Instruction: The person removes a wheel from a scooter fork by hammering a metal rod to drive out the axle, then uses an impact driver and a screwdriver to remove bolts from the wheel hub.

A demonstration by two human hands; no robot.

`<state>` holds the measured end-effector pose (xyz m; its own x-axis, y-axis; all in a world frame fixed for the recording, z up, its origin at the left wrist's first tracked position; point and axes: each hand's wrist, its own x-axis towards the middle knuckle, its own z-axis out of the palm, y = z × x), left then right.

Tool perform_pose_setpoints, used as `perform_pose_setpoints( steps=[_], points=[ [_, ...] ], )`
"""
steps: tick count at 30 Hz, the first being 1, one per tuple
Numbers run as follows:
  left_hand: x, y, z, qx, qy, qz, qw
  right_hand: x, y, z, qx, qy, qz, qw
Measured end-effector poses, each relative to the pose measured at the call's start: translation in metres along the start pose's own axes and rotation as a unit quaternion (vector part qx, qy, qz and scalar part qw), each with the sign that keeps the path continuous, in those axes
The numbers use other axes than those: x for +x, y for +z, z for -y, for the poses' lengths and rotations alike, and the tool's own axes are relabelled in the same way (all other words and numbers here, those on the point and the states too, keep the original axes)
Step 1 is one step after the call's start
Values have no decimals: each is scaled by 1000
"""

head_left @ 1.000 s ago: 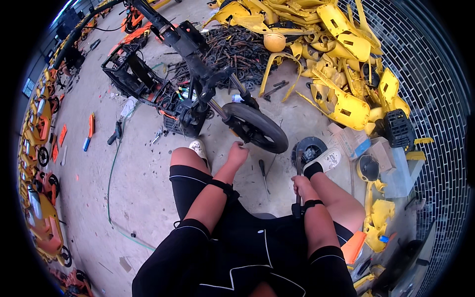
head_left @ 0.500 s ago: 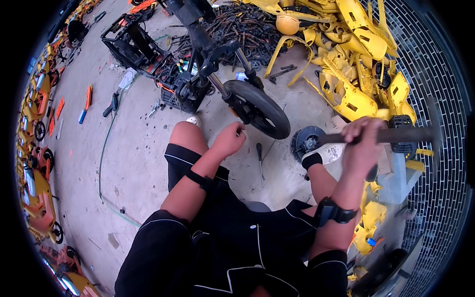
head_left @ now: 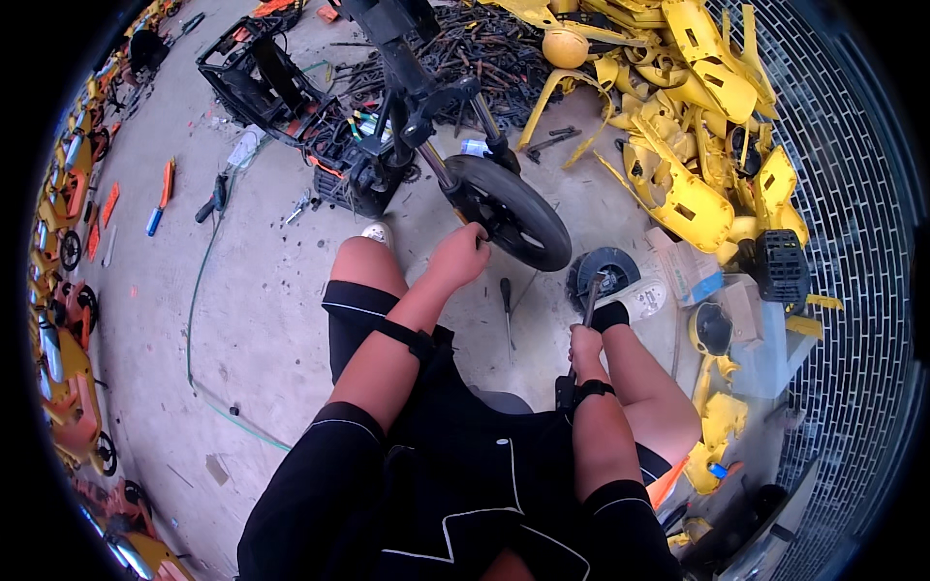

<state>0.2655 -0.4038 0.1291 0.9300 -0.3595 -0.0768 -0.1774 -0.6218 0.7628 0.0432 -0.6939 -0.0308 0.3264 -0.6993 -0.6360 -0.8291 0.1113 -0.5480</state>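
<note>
My left hand (head_left: 458,254) is closed beside the black front wheel (head_left: 513,215) of an upright fork (head_left: 426,150); what its fingers hold is hidden. My right hand (head_left: 585,346) grips a long dark hammer (head_left: 591,305), pointing away from me over a round black wheel hub (head_left: 615,271) on the floor beside my right shoe (head_left: 639,300). A screwdriver (head_left: 506,300) lies on the floor between my legs.
A stripped scooter frame (head_left: 262,82) and a heap of dark metal parts (head_left: 446,53) are ahead. Yellow panels (head_left: 688,203) and cardboard (head_left: 678,266) pile at the right by a brick wall (head_left: 843,290). A green hose (head_left: 199,320) crosses the floor; scooters (head_left: 73,378) line the left.
My right hand raised the hammer out to the right half a second ago and has now brought it back down toward the hub. My left hand has shifted slightly up toward the fork.
</note>
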Motion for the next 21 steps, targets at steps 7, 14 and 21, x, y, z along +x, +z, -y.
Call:
perform_pose_setpoints(
  steps=[7,14,21],
  points=[
    [-4,30,-1,62,19,127,990,-27,1,42,14,40,37,998],
    [-12,47,0,128,20,247,960,-146,-70,212,60,-296,-63,951],
    [-9,62,3,129,54,219,966,-278,-186,350,343,-647,29,680]
  ],
)
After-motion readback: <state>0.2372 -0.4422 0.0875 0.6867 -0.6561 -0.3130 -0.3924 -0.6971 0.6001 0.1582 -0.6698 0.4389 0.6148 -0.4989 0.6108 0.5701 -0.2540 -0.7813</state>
